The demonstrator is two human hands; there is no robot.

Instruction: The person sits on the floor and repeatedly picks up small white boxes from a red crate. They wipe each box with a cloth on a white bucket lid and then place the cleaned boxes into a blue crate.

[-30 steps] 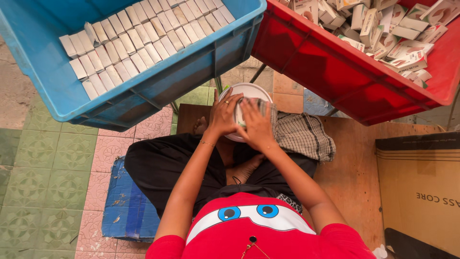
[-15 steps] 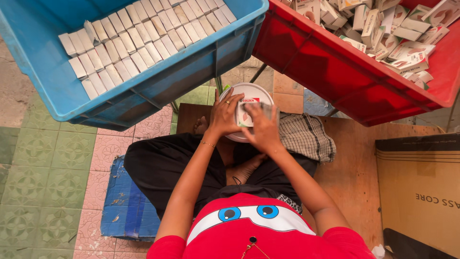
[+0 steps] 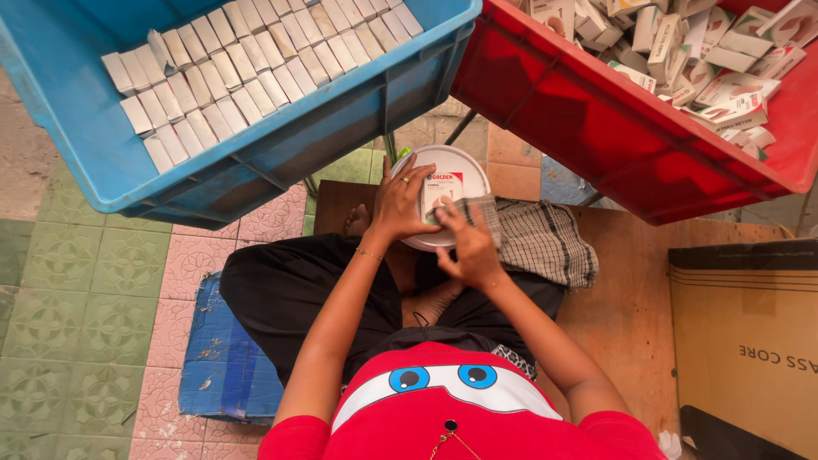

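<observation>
Small carton (image 3: 443, 192) over white round lid (image 3: 426, 162), long axis running away from the person | left hand (image 3: 400, 204), right hand (image 3: 467, 247) pinch it | earlier both hands covered it, now spread.

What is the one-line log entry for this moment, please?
left hand: on box | right hand: on box | under: white bowl

Daylight falls on a floor of green tiles (image 3: 51, 341) and pink tiles (image 3: 187, 281), a wooden board (image 3: 630, 315), a blue mat (image 3: 226, 366), and a brown carton (image 3: 750, 341) at the right.
</observation>
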